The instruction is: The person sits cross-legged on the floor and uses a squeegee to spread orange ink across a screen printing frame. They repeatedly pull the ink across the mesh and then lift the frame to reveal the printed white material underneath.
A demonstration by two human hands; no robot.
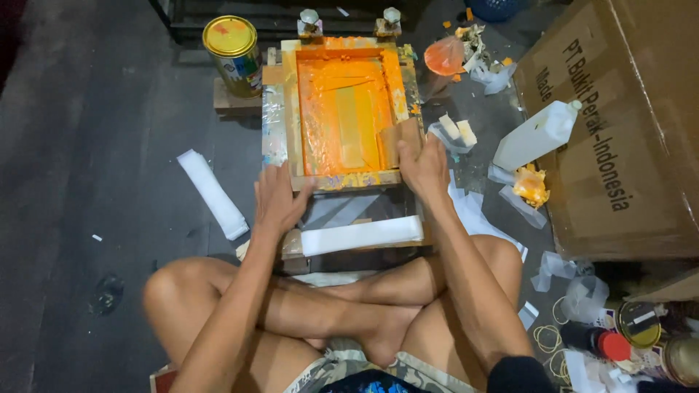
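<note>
Orange ink coats the printing frame (pixel 342 109), which lies straight ahead of me, long axis running away from my knees. My left hand (pixel 279 200) rests flat, released, on its near left corner; my right hand (pixel 422 166) grips the near right edge, slightly closer in.

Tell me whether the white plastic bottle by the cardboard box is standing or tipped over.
Tipped over. The white plastic bottle lies on its side, leaning against the cardboard box, cap pointing up-right.
</note>
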